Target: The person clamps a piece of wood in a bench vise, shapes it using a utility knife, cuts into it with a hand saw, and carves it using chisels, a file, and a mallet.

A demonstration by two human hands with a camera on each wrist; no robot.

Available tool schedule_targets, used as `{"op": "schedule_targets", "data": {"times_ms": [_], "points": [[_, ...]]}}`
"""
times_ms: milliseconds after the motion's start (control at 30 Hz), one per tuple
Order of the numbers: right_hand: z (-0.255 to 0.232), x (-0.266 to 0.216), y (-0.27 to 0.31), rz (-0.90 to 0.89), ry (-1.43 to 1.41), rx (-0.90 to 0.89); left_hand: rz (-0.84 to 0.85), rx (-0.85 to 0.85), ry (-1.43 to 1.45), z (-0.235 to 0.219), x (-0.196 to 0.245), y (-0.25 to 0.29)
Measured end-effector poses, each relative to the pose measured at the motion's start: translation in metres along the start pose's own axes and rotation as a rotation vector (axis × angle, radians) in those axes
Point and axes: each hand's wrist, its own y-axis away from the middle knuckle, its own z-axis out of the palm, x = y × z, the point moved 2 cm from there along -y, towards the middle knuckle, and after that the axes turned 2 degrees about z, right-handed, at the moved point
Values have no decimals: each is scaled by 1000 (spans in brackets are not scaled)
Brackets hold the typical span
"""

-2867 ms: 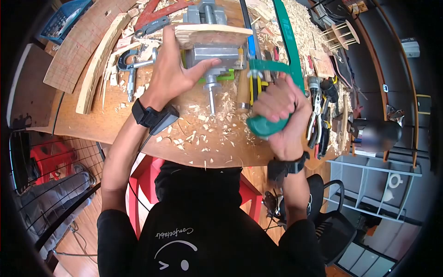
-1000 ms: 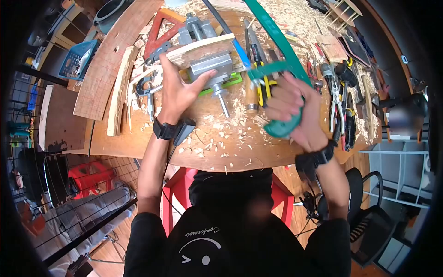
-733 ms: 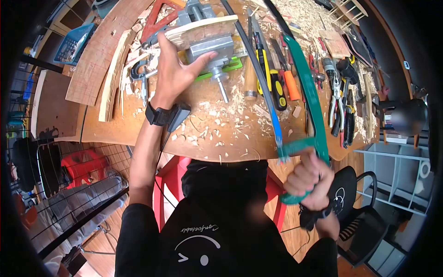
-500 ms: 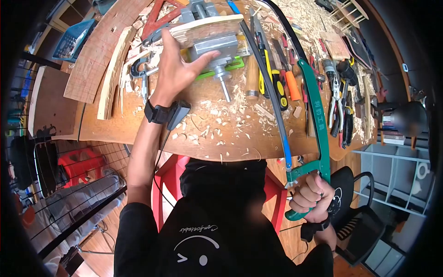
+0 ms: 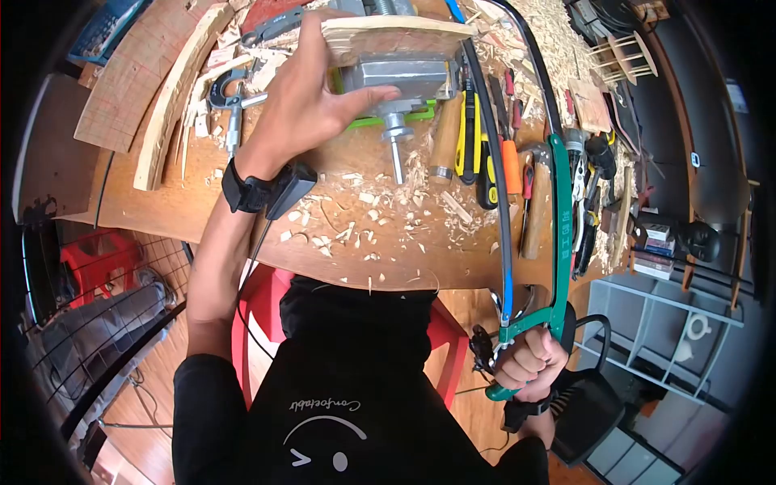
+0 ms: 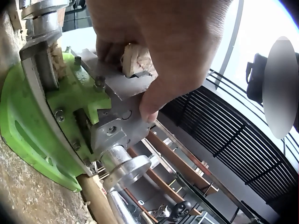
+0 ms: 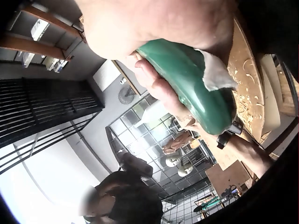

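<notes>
A curved wooden piece [image 5: 396, 36] is clamped in a metal vise [image 5: 396, 73]. The left hand [image 5: 303, 101] grips the left end, thumb on the vise's near face, fingers behind the wood. Seen from the left wrist, the left hand [image 6: 163, 42] reaches over the wood's end [image 6: 137, 60] and the vise's green base [image 6: 28, 121]. Low at the table's front right edge, the right hand [image 5: 529, 364] holds a green hacksaw [image 5: 563, 242], its blade pointing away, to the right of the wood. The right wrist view shows fingers round the green handle [image 7: 187, 79].
Screwdrivers, pliers and a yellow-handled tool [image 5: 469, 137] lie right of the vise. A micrometer [image 5: 234, 121], a long curved wooden strip [image 5: 174, 105] and a board [image 5: 133, 81] are on the left. Shavings litter the table [image 5: 194, 214]. A black chair [image 5: 598, 412] stands behind the right arm.
The right hand has drawn the hacksaw back from beside the vise to the table's front right. The left hand keeps its place on the wood and vise. The head view has shifted.
</notes>
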Motion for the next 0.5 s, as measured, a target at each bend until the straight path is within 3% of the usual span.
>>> {"op": "schedule_targets", "data": {"times_ms": [100, 167, 233, 300, 400, 500], "points": [[5, -2, -9, 4, -25, -11, 29, 3, 17, 1, 0, 0], [13, -11, -33, -43, 134, 29, 54, -6, 21, 0, 2, 1], [29, -26, -84, -57, -7, 82, 0, -23, 10, -2, 4, 0], [38, -37, -132, -37, -11, -98, 23, 2, -67, -4, 3, -6], [55, -48, -155, -74, -23, -143, 92, -9, -246, -3, 5, -10], [53, -59, -151, -64, 23, -166, 34, 5, -120, -3, 7, -11]]}}
